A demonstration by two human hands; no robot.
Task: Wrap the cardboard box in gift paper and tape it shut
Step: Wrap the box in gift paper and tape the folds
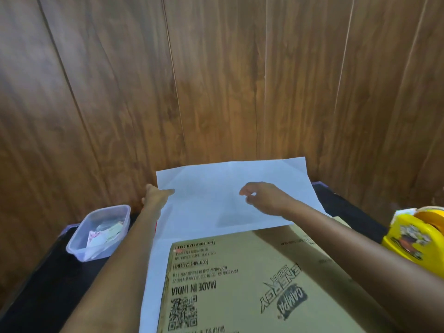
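At the far left we see a clear plastic container [77, 246] standing on the dark table [48, 284]. It holds loose paper scraps [103, 234], and their print is too blurred to read.

Just to the right of the container, the left forearm reaches forward. The left hand [156, 197] pinches the left edge of the gift paper [211, 207], with the thumb lying on the near face and the other fingers hidden behind the sheet.

The gift paper shows its plain white side. Its far part is raised off the table and leans toward us over the far edge of the cardboard box [240, 280]. A narrow strip of the same sheet lies flat along the left side of the box.

The box lies flat at centre, directly in front of us, printed face up with the lettering upside down to us.

To the right of centre, the right hand [266, 199] is over the raised sheet with its fingers curled. We cannot tell whether it grips the paper or only touches it.

At the far right edge, a yellow tape dispenser [415, 236] stands on the table, well apart from both hands.

A wood-panelled wall [216, 80] rises behind the table.
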